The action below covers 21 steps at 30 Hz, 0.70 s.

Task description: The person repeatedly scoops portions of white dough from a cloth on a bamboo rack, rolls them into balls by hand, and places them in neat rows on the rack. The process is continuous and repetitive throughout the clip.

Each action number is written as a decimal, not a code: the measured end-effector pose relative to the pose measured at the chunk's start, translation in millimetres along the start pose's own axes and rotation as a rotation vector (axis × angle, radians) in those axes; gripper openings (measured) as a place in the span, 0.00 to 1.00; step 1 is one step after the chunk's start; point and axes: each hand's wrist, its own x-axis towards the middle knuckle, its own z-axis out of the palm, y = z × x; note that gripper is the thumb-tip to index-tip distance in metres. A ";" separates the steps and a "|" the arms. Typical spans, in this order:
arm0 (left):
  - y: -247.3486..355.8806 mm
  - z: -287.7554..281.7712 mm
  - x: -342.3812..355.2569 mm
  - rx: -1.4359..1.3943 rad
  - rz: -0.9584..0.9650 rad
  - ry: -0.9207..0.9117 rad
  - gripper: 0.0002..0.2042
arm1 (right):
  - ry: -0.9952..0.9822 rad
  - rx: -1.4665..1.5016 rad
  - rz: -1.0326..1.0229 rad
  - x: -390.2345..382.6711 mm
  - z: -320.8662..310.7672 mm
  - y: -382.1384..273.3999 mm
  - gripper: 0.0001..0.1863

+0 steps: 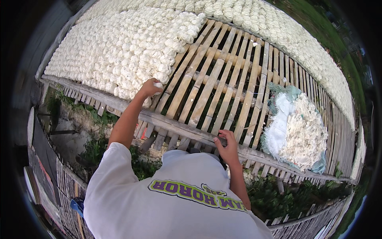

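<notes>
A long bamboo-slat drying rack (215, 79) stretches away in front of me. Small white lumps (119, 51) lie packed in rows over its left and far parts. My left hand (150, 87) reaches to the near edge of those rows, its fingers closed on one white lump (158, 85). My right hand (227, 145) grips the rack's front wooden rail (179, 127), fingers curled over it. To the right, a loose heap of the same white material (302, 131) sits on a pale sack (278, 131) spread on the slats.
Bare slats with dark gaps lie between the rows and the heap. Below the rail there are weeds (95, 149) and ground. A bamboo fence (63, 179) runs at the lower left, and grass (350, 67) borders the far right.
</notes>
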 end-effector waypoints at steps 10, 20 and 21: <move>14.0 19.0 1.0 0.356 0.135 0.074 0.27 | 0.042 0.022 0.041 -6.3 4.4 11.4 0.21; 32.9 19.4 -21.0 0.669 0.054 0.173 0.27 | 0.001 0.018 0.054 -1.3 -3.1 5.0 0.20; 30.9 23.9 -22.3 0.713 0.085 0.203 0.27 | -0.002 0.026 0.058 -1.7 -2.9 4.6 0.20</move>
